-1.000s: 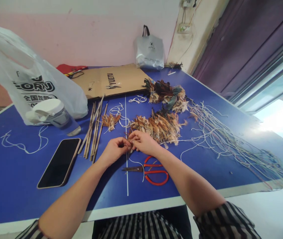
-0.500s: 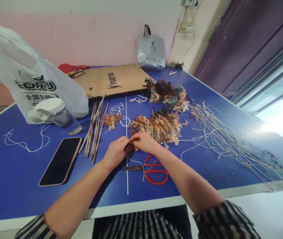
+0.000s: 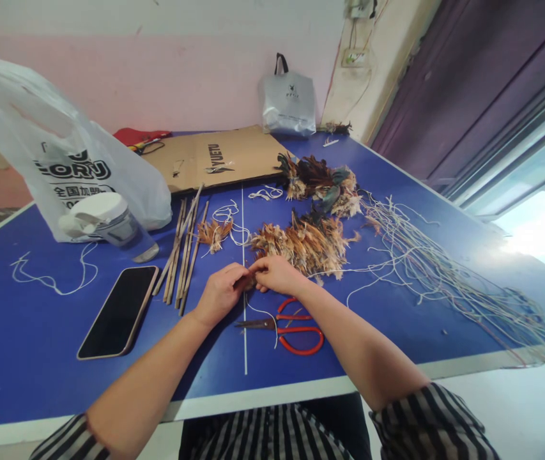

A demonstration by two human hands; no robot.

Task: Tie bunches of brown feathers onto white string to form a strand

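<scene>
My left hand [image 3: 222,294] and my right hand [image 3: 276,276] meet at the fingertips above the blue table, both closed in a pinch. A thin white string [image 3: 263,310] trails from between them down across the scissors [image 3: 296,331], which have red handles. Something small and brown shows at the fingertips, mostly hidden by the fingers. Just beyond my right hand lies a row of brown feather bundles [image 3: 301,246]. A small tied feather bundle [image 3: 214,234] rests past my left hand, beside several thin sticks [image 3: 183,255].
To the left are a phone [image 3: 117,313], a tilted clear jar with a white lid [image 3: 119,223] and a white plastic bag [image 3: 142,191]. Cardboard [image 3: 234,150] and a silver bag [image 3: 289,105] stand behind. Darker feathers [image 3: 320,179] and many loose strings [image 3: 435,268] lie right.
The camera view has shifted slightly. My hands stay together in nearly the same place, with only small finger movement; the objects on the table have not moved.
</scene>
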